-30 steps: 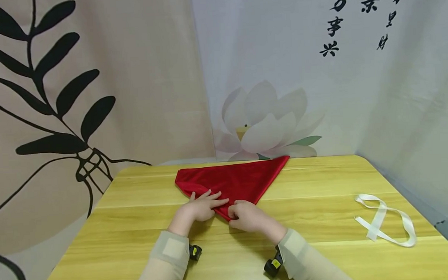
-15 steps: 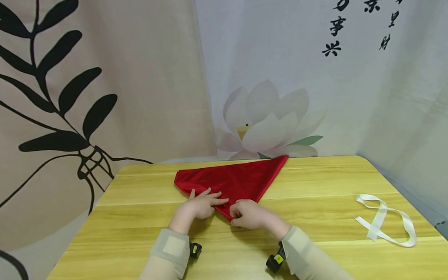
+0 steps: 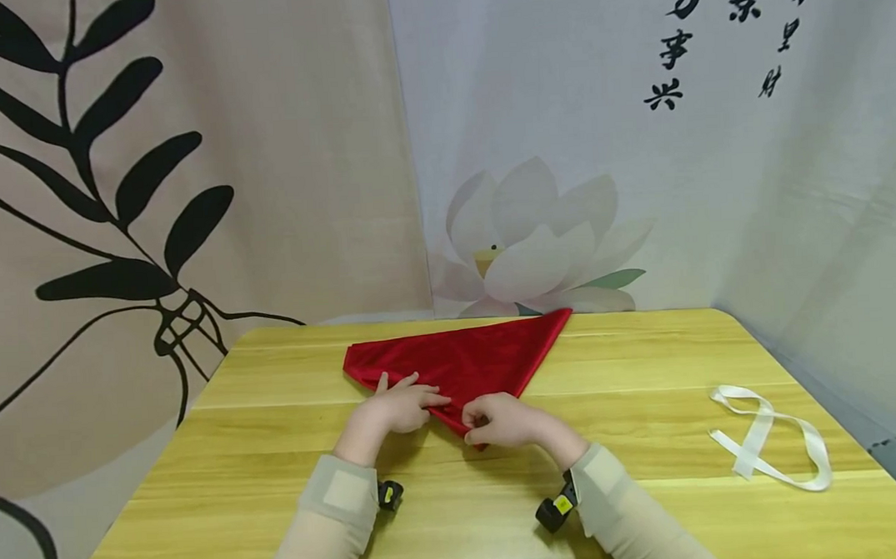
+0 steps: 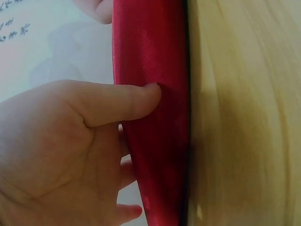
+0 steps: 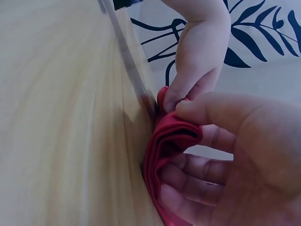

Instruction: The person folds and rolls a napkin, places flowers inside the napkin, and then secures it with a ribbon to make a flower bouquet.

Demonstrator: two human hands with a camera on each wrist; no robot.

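Observation:
A folded red cloth (image 3: 466,358) with a satin sheen lies at the far side of the table, roughly a triangle with one corner toward me. My left hand (image 3: 398,405) rests on its near left edge with fingers spread, and in the left wrist view the thumb (image 4: 136,101) lies against the cloth's side. By the near corner my right hand (image 3: 502,420) pinches the red cloth. In the right wrist view the cloth's layers (image 5: 176,134) curl over between thumb and fingers. Part of the cloth is hidden under both hands.
A white ribbon (image 3: 816,455) lies looped on the right side of the wooden table (image 3: 647,371). Behind the table's far edge hangs a printed curtain (image 3: 322,151). A black wrist camera (image 3: 554,510) sits under the right sleeve, and another (image 3: 389,495) under the left.
My right hand has shifted slightly to the right, and the cloth's near corner now shows below its fingers. The cloth has slid a little left and toward me. The left hand has barely moved.

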